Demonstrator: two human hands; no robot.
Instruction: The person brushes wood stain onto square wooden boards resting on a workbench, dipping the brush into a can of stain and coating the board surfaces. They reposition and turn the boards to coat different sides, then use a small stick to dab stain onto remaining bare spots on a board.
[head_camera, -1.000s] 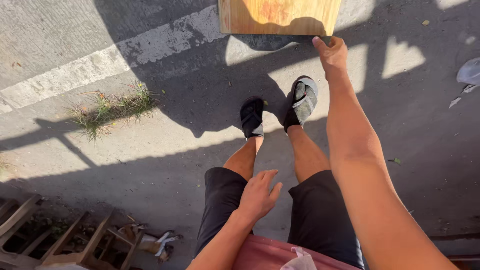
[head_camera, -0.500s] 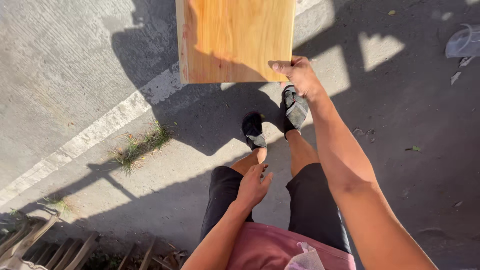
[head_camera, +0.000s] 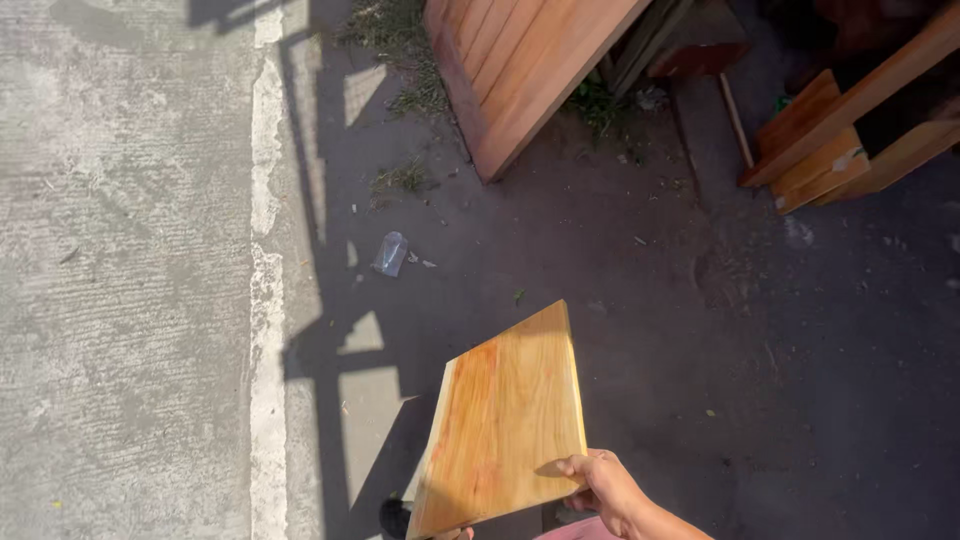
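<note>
Right hand grasping the board at its near corner, long axis running up-left from it; left hand unseen.

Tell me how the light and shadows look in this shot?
Head view: hard low sun lights the pale concrete at left; the dark ground at right lies in shade; the board glows orange, the right hand casting a small shadow on it; the image is sharp.
</note>
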